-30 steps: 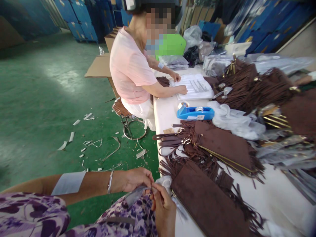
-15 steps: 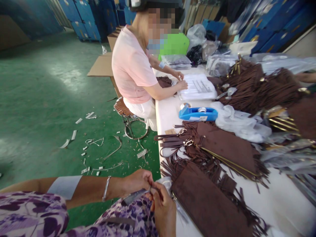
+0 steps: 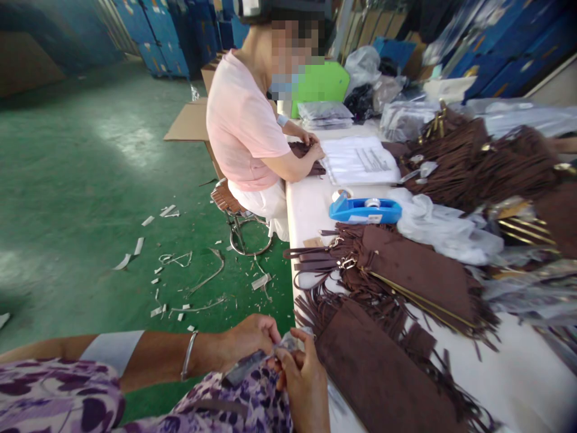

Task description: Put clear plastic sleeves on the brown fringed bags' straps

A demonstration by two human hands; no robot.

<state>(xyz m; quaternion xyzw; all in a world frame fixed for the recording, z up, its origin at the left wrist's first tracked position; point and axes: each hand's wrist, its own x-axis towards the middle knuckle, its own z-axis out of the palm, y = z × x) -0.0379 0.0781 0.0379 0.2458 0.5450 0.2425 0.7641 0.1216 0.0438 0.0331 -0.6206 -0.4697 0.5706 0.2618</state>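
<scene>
Above my lap, my left hand [image 3: 255,338] has its fingers pinched at a small clear plastic piece [image 3: 292,343]. On the other side of the plastic, my right hand [image 3: 303,376] is closed on it with thumb and fingers. A dark grey strip [image 3: 243,368] hangs from between the hands over the purple patterned cloth. Just right of my right hand lies a brown fringed bag [image 3: 383,361] on the white table [image 3: 518,355]. A second brown bag [image 3: 419,270] with a gold zip and wrist straps lies behind it.
A blue tape dispenser [image 3: 365,210] stands mid-table beside crumpled plastic [image 3: 446,228]. Across the corner a seated person in a pink shirt [image 3: 247,120] works by a white stack [image 3: 360,161]. More brown fringed bags [image 3: 487,162] are piled at the right. Scraps litter the green floor [image 3: 112,210].
My right hand's index finger has lifted and more of the plastic shows between my hands. The other person's hands have moved left, off the white stack's edge onto dark fringe.
</scene>
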